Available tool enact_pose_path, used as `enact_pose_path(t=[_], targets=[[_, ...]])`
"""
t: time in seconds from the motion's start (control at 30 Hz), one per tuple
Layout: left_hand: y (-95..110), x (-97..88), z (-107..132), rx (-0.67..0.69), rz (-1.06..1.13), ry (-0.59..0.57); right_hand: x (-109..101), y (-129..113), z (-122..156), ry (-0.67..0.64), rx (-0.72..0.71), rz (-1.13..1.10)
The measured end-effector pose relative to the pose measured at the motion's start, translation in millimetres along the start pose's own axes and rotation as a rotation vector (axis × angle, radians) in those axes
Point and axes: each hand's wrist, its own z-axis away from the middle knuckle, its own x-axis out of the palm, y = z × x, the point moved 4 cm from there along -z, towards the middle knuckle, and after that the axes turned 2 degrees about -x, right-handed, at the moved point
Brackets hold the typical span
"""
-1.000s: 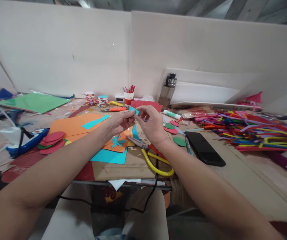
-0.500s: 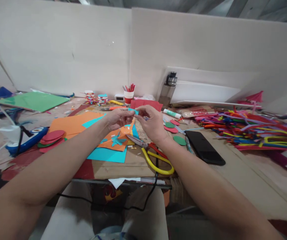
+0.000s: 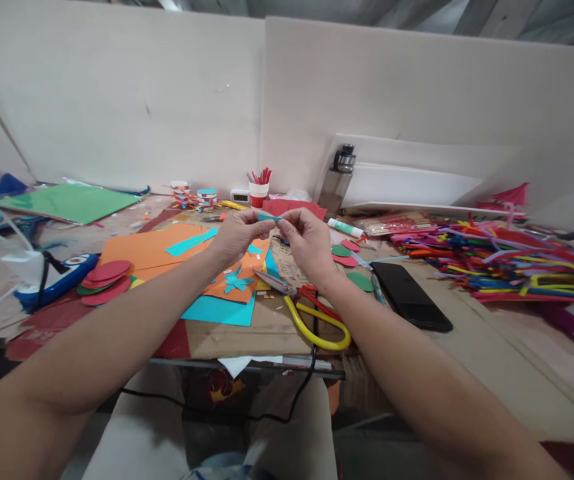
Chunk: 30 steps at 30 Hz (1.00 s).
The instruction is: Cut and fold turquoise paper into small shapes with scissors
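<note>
Both hands are raised above the middle of the table and pinch one small teal paper piece (image 3: 268, 217) between thumb and forefingers. My left hand (image 3: 239, 235) grips its left end, my right hand (image 3: 308, 241) its right end. Most of the piece is hidden by the fingers. Below the hands lie orange paper sheets (image 3: 154, 249), a teal sheet (image 3: 219, 311) with a teal cut-out star (image 3: 237, 282) on orange paper, and yellow-handled scissors (image 3: 311, 319).
A black phone (image 3: 409, 295) lies right of the scissors. A heap of coloured pipe cleaners (image 3: 507, 260) fills the right side. Red and green paper circles (image 3: 104, 280), a green sheet (image 3: 69, 202), a glue stick (image 3: 344, 228), a cup of red sticks (image 3: 258, 189) and a bottle (image 3: 337, 177) stand around.
The hands have drawn closer together and risen slightly, still pinching the teal piece, which now shows less between the fingers.
</note>
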Motion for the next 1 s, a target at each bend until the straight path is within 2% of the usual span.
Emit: enact_pose_path(t=[0.1,0.27,0.37,0.5,0.63,0.73,0.87,1.0], targets=[[1,0.6,0,-0.104,0.037,-0.086,-5,-4,-3,-0.004,-0.061,0.125],[2,-6.4,1,-0.459,0.09,-0.197,-10,-14,-5,-0.078,-0.309,0.34],[3,-10.5,1,-0.523,0.07,-0.266,-10,-15,-5,-0.155,-0.416,0.355],[4,-11.6,-3,-0.413,0.006,-0.254,-10,-12,-5,-0.155,-0.379,0.296],[7,-12.2,-6,-0.183,-0.102,-0.121,-11,-2,-8,-0.064,-0.158,0.165],[9,-11.0,-6,-0.06,-0.254,-0.043,-8,5,-9,-0.055,0.007,0.047],[13,-4.7,-3,0.037,-0.407,-0.027,-5,9,-8,-0.064,0.136,-0.019],[15,-0.2,1,0.038,-0.423,-0.037,-6,10,-8,-0.035,0.158,0.038]])
